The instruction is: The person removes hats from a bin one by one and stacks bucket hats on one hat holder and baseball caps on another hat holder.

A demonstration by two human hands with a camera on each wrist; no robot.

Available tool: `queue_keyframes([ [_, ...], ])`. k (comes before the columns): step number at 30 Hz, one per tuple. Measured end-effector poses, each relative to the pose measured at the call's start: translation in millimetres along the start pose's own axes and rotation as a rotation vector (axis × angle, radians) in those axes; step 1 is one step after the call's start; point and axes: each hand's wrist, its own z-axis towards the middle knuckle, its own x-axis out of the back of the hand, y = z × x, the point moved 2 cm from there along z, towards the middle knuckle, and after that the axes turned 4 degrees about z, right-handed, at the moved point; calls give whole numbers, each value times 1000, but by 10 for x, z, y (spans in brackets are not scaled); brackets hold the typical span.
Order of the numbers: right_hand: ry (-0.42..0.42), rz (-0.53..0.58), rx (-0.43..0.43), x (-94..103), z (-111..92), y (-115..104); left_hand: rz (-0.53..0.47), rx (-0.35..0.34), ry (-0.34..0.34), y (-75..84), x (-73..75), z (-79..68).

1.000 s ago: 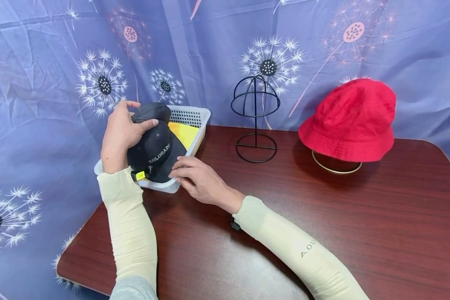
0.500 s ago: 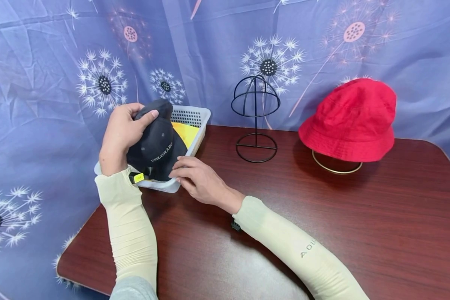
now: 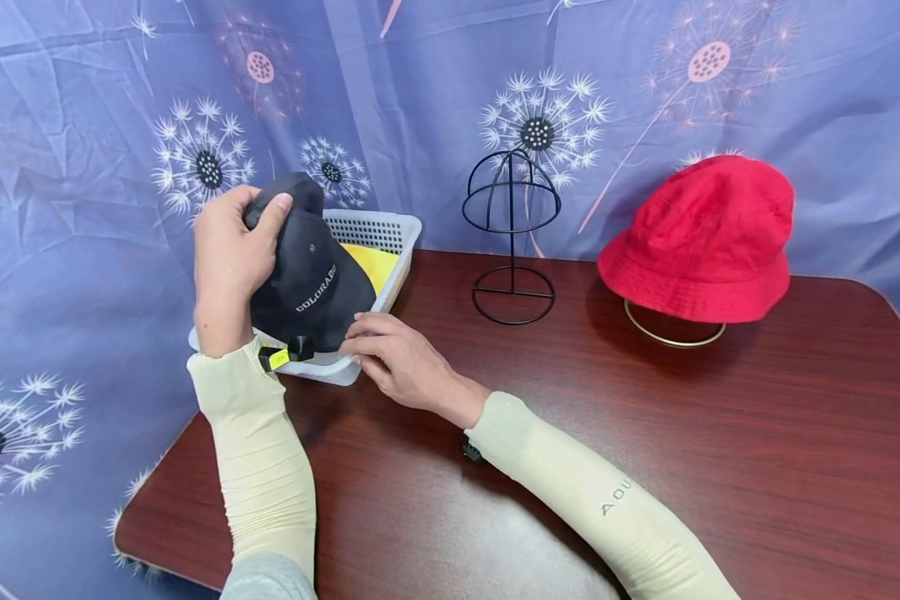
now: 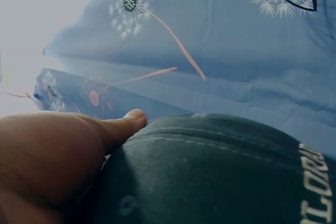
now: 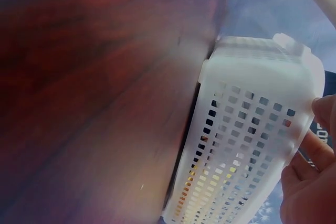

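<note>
My left hand [image 3: 232,250] grips a black baseball cap [image 3: 307,267] by the back of its crown, thumb on the near side. White COLORADO lettering runs across the cap's front, and its brim tilts down toward the right over a white plastic basket [image 3: 378,221]. The left wrist view has the thumb [image 4: 123,127] lying along the dark cap [image 4: 210,166]. At the basket's right front corner, my right hand [image 3: 401,358] holds the rim. The right wrist view shows those fingers [image 5: 317,150] bent over the edge of the perforated basket wall [image 5: 252,114].
Something yellow [image 3: 375,262] lies inside the basket. A bare black wire hat stand [image 3: 512,225] is at the back of the brown table [image 3: 570,400]. To its right, a red bucket hat [image 3: 708,242] sits on a gold-based stand [image 3: 675,340]. A dandelion-print curtain [image 3: 420,100] hangs behind.
My left hand has closed on the back of the cap and raised it, tipping it up and slightly left. The right hand has stayed on the basket's rim.
</note>
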Motion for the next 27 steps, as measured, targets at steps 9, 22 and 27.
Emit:
queue_keyframes([
  [9, 4, -36, -4, -7, -11, 6, -69, -37, 198, 102, 128, -54],
  [22, 9, -23, 0, -4, -11, 11, -205, -101, 321, 199, 191, -90],
  [27, 3, -10, -13, -8, -17, 16, -237, -111, 344, 224, 202, -102],
])
